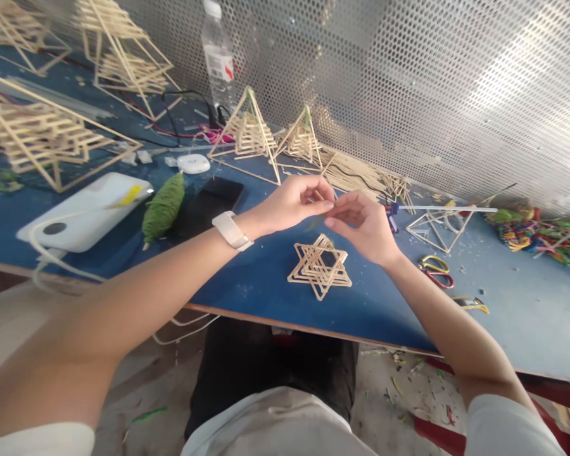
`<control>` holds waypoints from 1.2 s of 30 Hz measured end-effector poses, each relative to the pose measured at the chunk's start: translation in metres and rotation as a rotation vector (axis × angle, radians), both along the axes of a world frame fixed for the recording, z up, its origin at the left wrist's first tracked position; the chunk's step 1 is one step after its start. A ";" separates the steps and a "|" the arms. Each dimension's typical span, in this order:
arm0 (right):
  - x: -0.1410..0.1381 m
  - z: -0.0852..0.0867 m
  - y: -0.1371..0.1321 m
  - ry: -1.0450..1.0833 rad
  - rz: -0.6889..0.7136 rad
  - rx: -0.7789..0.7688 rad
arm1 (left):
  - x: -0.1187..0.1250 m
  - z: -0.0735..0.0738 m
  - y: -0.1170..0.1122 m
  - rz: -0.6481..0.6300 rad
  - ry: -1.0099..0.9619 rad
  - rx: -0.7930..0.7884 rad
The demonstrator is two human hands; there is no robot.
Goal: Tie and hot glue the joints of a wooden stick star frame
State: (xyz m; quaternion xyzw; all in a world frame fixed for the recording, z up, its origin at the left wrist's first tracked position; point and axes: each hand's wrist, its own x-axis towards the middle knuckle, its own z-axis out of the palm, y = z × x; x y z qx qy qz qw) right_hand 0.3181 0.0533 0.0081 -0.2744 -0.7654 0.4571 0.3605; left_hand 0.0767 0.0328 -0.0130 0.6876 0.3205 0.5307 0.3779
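Observation:
My left hand [298,204] and my right hand [368,229] meet at the fingertips above the blue table [266,278]. Both are closed in a pinch. A faint greenish strand shows just below the fingertips, but it is too thin and blurred to tell what they hold. Right beneath them on the table lies a star-shaped stack of wooden sticks [319,271], apart from both hands. Behind my left hand stand two small stick pyramids, the nearer one [251,136] and another [304,140], each with a stepped stack inside.
Larger stick frames [42,136] fill the left side. Also there are a white power bank [88,212], a green thread bundle [164,209], a dark phone [213,202] and a water bottle [218,63]. Scissors [437,272] and a glue gun [392,215] lie right. Perforated metal [408,82] closes the back.

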 end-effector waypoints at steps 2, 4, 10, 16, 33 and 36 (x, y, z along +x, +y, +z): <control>-0.014 -0.003 0.003 0.058 -0.052 0.013 | -0.001 0.002 0.000 0.024 -0.061 -0.014; -0.026 -0.005 0.009 0.102 -0.078 0.043 | -0.002 0.002 0.002 0.043 -0.135 -0.022; -0.047 0.001 0.023 0.116 -0.026 0.068 | -0.010 -0.001 0.014 0.061 -0.310 -0.073; -0.050 0.011 0.033 0.131 0.016 0.116 | -0.015 0.003 0.018 0.051 -0.390 -0.083; -0.065 0.006 0.050 0.136 0.003 0.111 | -0.017 -0.008 0.028 0.228 -0.341 0.084; -0.068 0.006 0.052 0.110 -0.005 0.125 | -0.018 -0.008 0.028 0.221 -0.329 0.091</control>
